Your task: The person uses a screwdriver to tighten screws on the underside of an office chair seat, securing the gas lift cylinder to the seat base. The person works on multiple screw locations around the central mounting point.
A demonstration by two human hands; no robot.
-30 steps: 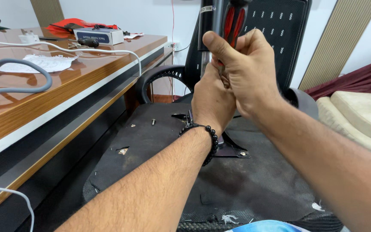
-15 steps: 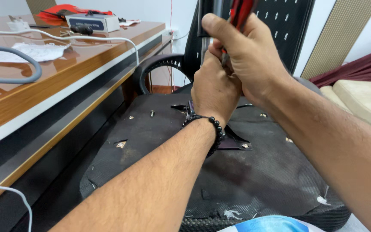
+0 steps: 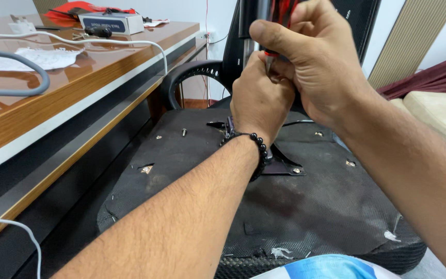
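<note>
Your right hand (image 3: 316,67) sits top centre of the frame, fist closed round the red-and-black handle of a screwdriver (image 3: 284,13). Its long axis runs nearly straight down, the shaft passing into your left hand (image 3: 259,101) just below, which is curled shut around it. Both hands touch, stacked above the metal bracket (image 3: 285,163) on the upturned black chair seat (image 3: 336,206); forearms rise from the lower frame.
</note>
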